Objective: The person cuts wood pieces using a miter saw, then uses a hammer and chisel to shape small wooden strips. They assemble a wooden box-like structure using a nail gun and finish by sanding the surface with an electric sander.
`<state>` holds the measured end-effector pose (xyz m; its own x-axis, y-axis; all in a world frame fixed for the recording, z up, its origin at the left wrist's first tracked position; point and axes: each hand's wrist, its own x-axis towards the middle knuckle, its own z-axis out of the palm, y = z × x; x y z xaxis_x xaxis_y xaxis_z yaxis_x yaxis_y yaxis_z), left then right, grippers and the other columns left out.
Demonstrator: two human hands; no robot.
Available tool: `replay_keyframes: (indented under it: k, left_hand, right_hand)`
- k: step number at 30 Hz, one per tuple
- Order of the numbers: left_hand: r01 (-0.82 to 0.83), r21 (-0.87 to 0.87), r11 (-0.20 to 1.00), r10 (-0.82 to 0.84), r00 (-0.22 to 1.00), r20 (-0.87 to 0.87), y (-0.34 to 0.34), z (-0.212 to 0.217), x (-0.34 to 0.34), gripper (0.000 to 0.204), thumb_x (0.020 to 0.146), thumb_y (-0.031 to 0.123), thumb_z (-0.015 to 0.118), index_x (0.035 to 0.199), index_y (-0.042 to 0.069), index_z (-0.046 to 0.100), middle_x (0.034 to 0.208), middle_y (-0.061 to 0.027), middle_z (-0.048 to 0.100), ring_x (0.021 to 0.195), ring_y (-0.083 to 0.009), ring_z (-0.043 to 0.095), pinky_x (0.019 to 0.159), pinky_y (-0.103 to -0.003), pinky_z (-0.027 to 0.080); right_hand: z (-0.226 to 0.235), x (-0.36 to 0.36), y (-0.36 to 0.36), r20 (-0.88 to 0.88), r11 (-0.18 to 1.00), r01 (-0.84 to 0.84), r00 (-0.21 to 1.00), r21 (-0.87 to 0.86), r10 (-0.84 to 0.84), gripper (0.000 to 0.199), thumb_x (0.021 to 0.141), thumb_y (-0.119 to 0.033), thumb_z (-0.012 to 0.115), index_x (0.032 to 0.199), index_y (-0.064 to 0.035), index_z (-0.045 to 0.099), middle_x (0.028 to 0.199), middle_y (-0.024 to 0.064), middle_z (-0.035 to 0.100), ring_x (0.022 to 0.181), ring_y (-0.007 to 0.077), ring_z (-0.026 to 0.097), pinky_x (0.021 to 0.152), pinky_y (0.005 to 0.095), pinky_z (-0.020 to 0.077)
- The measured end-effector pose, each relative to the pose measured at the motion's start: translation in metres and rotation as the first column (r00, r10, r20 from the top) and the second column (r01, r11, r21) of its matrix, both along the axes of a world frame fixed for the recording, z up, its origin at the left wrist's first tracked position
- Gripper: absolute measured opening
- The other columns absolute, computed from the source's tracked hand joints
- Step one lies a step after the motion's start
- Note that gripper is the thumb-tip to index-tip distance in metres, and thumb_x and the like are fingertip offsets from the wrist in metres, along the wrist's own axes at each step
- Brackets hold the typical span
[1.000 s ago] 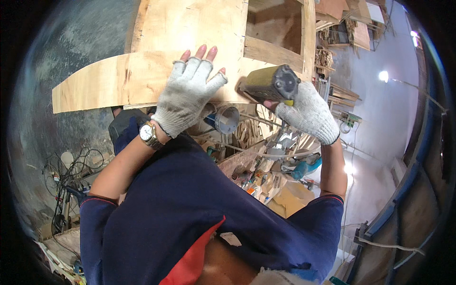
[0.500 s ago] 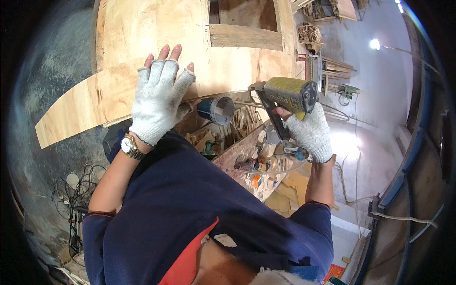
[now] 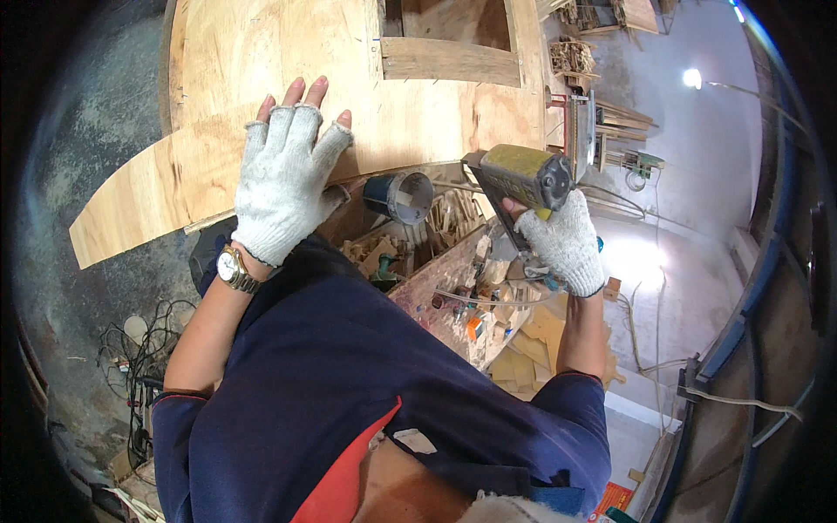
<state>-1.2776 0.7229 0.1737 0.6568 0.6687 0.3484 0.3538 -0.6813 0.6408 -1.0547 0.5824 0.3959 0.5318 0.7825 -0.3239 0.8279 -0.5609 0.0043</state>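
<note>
My left hand [image 3: 283, 179], in a white fingerless knit glove with a wristwatch below it, lies flat with fingers spread on a long curved plywood strip [image 3: 148, 205]. That strip rests against a big plywood panel [image 3: 288, 52] with a wooden batten [image 3: 449, 61] across its opening. My right hand [image 3: 565, 244], gloved the same way, grips a yellowish nail gun [image 3: 521, 179], held off the wood to the right of the panel's lower corner.
Below the panel stands a cluttered workbench [image 3: 445, 270] with wood offcuts, small tools and a blue cup-shaped object [image 3: 399, 196]. Tangled cables [image 3: 139, 349] lie on the grey floor at left. Stacked timber [image 3: 575, 57] sits at the upper right.
The nail gun in my right hand has come away from the plywood, moving right and down. My left hand stays pressed on the curved strip, and the view has tilted.
</note>
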Motion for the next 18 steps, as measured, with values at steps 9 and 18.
replay_keyframes:
  k: [9, 18]
  left_hand:
    - [-0.001, 0.019, 1.0, 0.001, 1.0, 0.009, 0.001, 0.001, -0.002, 0.096, 0.055, 0.018, 0.09, 0.143, 0.018, 0.052, 0.161, -0.0162, 0.037, 0.149, -0.0362, 0.036, 0.123, -0.053, 0.026]
    - [0.002, 0.005, 1.0, -0.002, 1.0, 0.008, 0.002, 0.003, -0.001, 0.085, 0.062, 0.027, 0.09, 0.139, 0.019, 0.055, 0.159, -0.0165, 0.039, 0.149, -0.0361, 0.036, 0.123, -0.053, 0.027]
  right_hand:
    - [-0.01, -0.018, 0.007, -0.108, 0.993, -0.012, 0.994, 0.118, 0.025, 0.037, 0.083, -0.031, 0.079, 0.104, -0.0004, 0.075, 0.085, 0.0214, 0.074, 0.079, 0.0353, 0.074, 0.071, 0.0436, 0.056]
    - [-0.005, -0.039, 0.022, 0.012, 0.979, -0.201, 0.98, 0.034, 0.2, 0.038, 0.082, -0.037, 0.077, 0.106, -0.0068, 0.075, 0.088, 0.0203, 0.074, 0.081, 0.0394, 0.071, 0.074, 0.0465, 0.0557]
